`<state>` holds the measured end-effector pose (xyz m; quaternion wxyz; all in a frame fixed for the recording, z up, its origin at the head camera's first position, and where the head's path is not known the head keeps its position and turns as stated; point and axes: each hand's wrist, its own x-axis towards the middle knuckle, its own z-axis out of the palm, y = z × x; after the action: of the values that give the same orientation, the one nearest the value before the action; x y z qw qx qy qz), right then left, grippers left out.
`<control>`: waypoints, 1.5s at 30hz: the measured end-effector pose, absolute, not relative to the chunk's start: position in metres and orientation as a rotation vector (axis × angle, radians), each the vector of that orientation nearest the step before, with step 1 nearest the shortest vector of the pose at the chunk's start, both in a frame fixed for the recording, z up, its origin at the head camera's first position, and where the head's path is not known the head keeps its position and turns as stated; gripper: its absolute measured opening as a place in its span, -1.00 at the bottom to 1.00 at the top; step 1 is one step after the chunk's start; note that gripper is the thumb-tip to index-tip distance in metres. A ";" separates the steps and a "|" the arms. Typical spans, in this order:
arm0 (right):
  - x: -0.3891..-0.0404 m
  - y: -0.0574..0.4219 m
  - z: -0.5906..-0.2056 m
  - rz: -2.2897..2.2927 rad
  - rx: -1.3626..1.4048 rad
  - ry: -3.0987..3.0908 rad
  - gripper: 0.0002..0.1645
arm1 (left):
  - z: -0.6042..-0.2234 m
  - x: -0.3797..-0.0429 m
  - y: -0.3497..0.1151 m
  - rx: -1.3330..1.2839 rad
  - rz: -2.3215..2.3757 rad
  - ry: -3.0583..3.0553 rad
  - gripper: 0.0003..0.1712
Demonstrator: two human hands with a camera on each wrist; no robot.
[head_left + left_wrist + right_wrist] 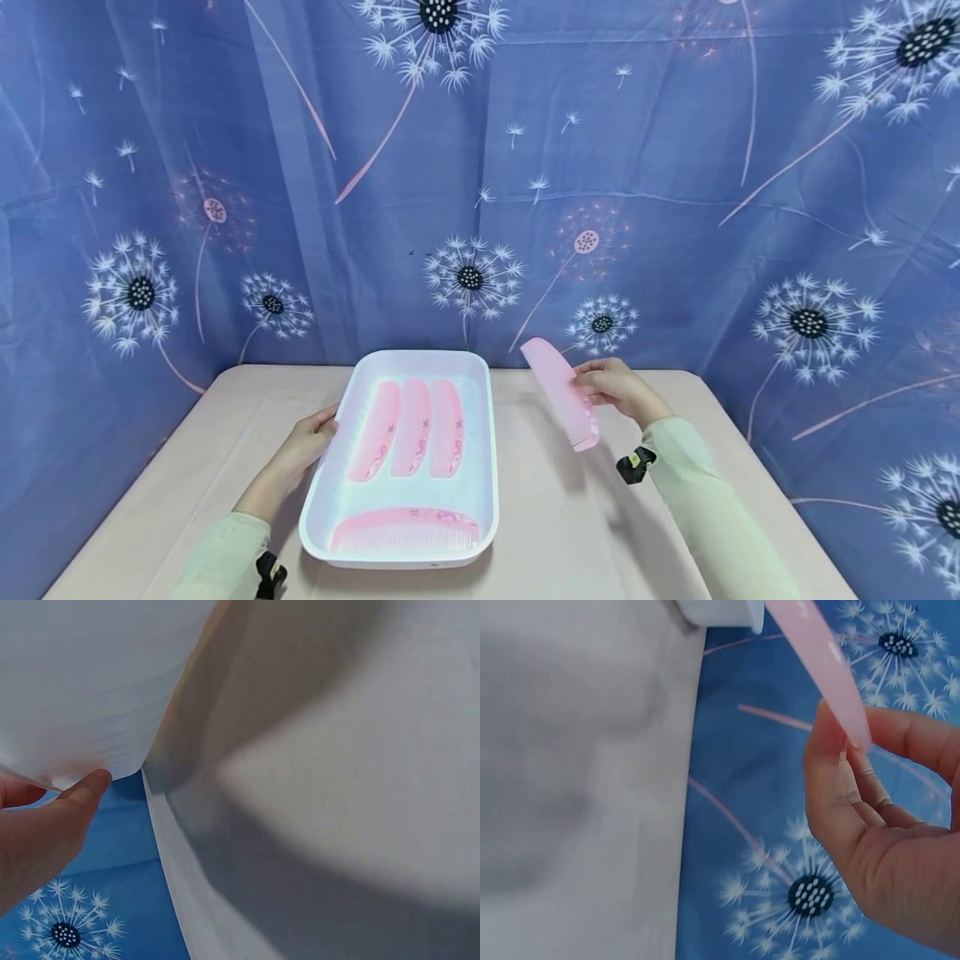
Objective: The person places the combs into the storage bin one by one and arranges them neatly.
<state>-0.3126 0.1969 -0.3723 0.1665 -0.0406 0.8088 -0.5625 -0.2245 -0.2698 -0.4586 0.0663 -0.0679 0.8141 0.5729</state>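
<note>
My right hand point(618, 387) pinches a pink comb point(558, 387) by its spine, holding it tilted above the table to the right of a white plastic tray point(492, 467). The right wrist view shows the comb point(821, 664) edge-on between thumb and fingers. With the left hand point(300, 450) I grip the tray's left rim; in the left wrist view the thumb lies against the outer wall point(97, 690). Inside the tray, three pink combs point(411, 425) lie side by side lengthwise. Another pink comb point(405, 529) lies crosswise at the near end, teeth toward me.
The tray stands left of centre on a pale cloth-covered table point(547, 533). A blue curtain point(525, 167) with dandelion prints encloses the back and both sides. Black wrist cameras point(636, 465) are strapped over light green sleeves.
</note>
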 end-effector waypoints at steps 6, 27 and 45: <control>-0.315 0.175 -0.363 -1.598 -0.135 2.283 -0.50 | -0.459 -0.224 -0.270 -0.212 1.717 2.459 -0.42; -0.315 0.108 -0.348 -1.502 -0.369 2.268 -0.58 | -0.460 -0.222 -0.269 -0.216 1.699 2.458 -0.41; -0.309 0.053 -0.334 -1.324 -0.504 2.265 -0.56 | -0.457 -0.224 -0.269 -0.221 1.687 2.461 -0.40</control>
<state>-0.3093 0.0529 -0.3344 0.2330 -0.1834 0.8244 -0.4821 -0.2244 -0.2691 -0.4566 0.0747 -0.0735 0.8204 0.5622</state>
